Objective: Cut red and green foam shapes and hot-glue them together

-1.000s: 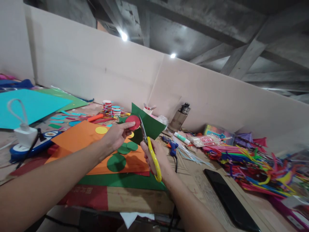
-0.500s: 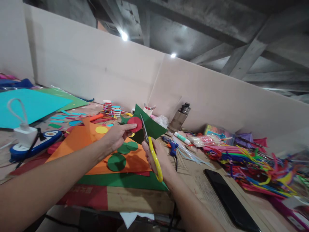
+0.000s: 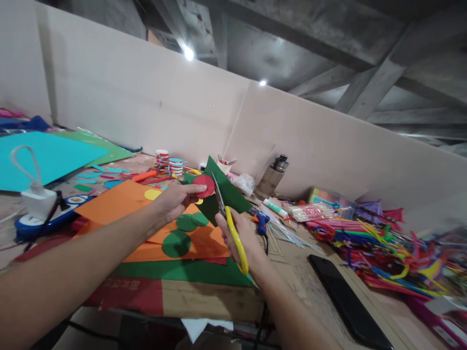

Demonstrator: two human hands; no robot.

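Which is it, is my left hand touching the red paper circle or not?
Touching. The head view shows the left hand with its thumb lying across the face of the red paper circle.

phone (image 3: pixel 348 301) right of scissors (image 3: pixel 235 236) | bottle (image 3: pixel 270 178) behind glue gun (image 3: pixel 261 222)

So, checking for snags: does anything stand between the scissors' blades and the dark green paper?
Nothing visible does: the yellow-handled scissors in the right hand meet the dark green paper, beside the red paper disc in the left hand.
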